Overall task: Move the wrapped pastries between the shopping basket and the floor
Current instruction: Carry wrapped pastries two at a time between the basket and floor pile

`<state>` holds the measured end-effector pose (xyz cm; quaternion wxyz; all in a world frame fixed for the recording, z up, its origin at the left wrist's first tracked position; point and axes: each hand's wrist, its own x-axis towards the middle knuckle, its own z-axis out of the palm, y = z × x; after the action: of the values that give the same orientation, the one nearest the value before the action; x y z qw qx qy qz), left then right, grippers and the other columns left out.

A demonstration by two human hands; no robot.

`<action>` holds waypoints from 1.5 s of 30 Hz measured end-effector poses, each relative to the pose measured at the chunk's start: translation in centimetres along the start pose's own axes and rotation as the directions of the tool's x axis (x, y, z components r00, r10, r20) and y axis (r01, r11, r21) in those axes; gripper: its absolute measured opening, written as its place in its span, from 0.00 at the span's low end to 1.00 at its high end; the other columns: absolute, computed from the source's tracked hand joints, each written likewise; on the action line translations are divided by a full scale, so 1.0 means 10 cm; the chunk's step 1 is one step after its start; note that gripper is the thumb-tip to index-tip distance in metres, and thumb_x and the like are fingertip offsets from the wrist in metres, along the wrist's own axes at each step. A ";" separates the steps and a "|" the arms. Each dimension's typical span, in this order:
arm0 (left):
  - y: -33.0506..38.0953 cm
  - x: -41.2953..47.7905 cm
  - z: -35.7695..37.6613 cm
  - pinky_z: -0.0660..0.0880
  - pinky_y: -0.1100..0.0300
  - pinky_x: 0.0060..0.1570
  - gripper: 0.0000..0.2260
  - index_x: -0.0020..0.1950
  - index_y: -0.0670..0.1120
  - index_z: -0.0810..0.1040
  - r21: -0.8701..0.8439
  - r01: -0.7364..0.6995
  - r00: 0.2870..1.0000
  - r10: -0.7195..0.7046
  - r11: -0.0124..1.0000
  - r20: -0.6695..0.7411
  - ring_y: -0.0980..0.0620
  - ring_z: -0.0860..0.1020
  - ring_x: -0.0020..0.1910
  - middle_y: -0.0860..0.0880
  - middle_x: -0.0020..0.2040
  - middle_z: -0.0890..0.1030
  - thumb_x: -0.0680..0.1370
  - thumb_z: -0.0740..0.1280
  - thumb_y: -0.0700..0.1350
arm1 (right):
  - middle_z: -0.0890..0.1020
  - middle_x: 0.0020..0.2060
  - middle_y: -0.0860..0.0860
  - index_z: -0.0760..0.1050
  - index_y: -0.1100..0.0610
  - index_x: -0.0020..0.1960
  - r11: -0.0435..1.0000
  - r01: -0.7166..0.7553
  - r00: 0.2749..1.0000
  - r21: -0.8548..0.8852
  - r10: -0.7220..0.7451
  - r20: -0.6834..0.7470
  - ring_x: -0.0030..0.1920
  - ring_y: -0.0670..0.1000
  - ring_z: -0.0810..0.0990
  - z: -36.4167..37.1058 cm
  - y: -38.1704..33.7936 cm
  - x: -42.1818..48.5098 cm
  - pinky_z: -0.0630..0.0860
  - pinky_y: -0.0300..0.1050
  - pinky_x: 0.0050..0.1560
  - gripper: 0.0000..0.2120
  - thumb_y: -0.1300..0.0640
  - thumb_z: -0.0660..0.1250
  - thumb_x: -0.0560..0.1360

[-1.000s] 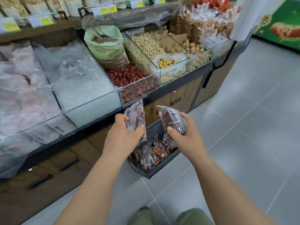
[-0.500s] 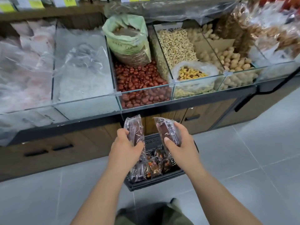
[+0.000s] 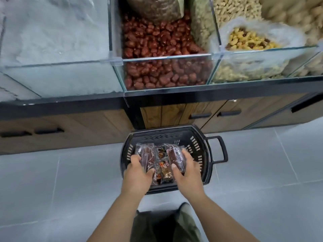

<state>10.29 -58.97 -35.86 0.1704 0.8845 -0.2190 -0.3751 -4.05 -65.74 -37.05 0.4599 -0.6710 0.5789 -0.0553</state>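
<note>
left hand (image 3: 138,173) fingers curled round wrapped pastry (image 3: 146,156), right hand (image 3: 187,172) gripping second pastry (image 3: 176,158), both over black shopping basket (image 3: 208,154) at 9 and 3 o'clock, loose packets (image 3: 163,172) between, basket on grey floor (image 3: 52,189)

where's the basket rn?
Head view, low centre: the black basket sits on the grey floor just in front of the wooden cabinet, below the red dates bin, handle on its right. Left hand and right hand each hold a pastry over it.

Two hands, left hand (image 3: 138,173) and right hand (image 3: 188,173); two held pastries, left pastry (image 3: 146,154) and right pastry (image 3: 175,157); one basket (image 3: 166,135) at six o'clock.
</note>
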 end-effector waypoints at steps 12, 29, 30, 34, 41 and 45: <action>-1.10 1.27 1.42 0.72 0.57 0.51 0.25 0.68 0.49 0.56 0.158 0.076 0.977 -0.106 0.985 0.187 0.42 0.77 0.54 0.44 0.58 0.77 0.76 0.65 0.49 | 0.63 0.64 0.56 0.45 0.45 0.76 0.943 -0.226 0.964 -0.246 0.253 0.085 0.65 0.59 0.65 1.61 1.34 0.95 0.61 0.55 0.66 0.34 0.44 0.61 0.77; -0.32 0.96 0.37 0.67 0.67 0.47 0.13 0.60 0.49 0.75 -0.344 -0.067 0.997 0.047 0.937 -0.066 0.53 0.75 0.51 0.53 0.53 0.76 0.78 0.59 0.37 | 0.65 0.68 0.53 0.63 0.50 0.72 0.997 -0.019 1.000 -0.076 0.019 -0.003 0.68 0.55 0.63 0.73 0.20 0.91 0.61 0.52 0.70 0.21 0.49 0.57 0.80; -0.18 0.84 0.14 0.66 0.69 0.49 0.12 0.58 0.49 0.76 -0.374 -0.124 0.989 0.086 0.919 -0.117 0.54 0.75 0.52 0.54 0.51 0.77 0.78 0.60 0.36 | 0.67 0.67 0.53 0.64 0.51 0.72 0.999 0.034 0.999 -0.033 -0.034 -0.007 0.68 0.54 0.64 0.57 -0.04 0.82 0.61 0.51 0.70 0.21 0.50 0.58 0.80; 0.34 0.28 -0.74 0.69 0.68 0.48 0.08 0.50 0.55 0.76 -0.281 -0.352 0.930 0.299 0.893 -0.215 0.61 0.77 0.47 0.61 0.45 0.79 0.78 0.62 0.41 | 0.74 0.61 0.48 0.69 0.51 0.68 0.981 0.196 0.981 0.007 -0.196 -0.012 0.61 0.47 0.72 -0.03 -0.96 0.38 0.68 0.45 0.65 0.18 0.50 0.59 0.79; 0.72 -0.83 -1.88 0.67 0.68 0.36 0.07 0.42 0.55 0.77 -0.048 -0.462 0.878 0.450 0.885 -0.161 0.63 0.75 0.39 0.59 0.40 0.80 0.78 0.62 0.50 | 0.78 0.54 0.45 0.72 0.49 0.64 0.923 0.385 0.922 0.007 -0.385 -0.048 0.51 0.44 0.76 -0.77 -2.02 -0.74 0.73 0.40 0.54 0.15 0.49 0.62 0.78; 0.72 -1.42 -2.27 0.66 0.69 0.38 0.06 0.44 0.55 0.78 -0.001 -0.515 0.840 0.505 0.857 -0.198 0.65 0.75 0.42 0.60 0.41 0.79 0.78 0.62 0.51 | 0.77 0.53 0.43 0.71 0.49 0.65 0.885 0.466 0.883 0.000 -0.465 -0.061 0.52 0.41 0.75 -1.05 -2.31 -1.25 0.70 0.34 0.51 0.16 0.48 0.63 0.78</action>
<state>16.32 -54.64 -9.11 0.3082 0.8212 -0.4186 -0.2355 2.27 -63.32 -9.62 0.4207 -0.7849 0.4140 -0.1882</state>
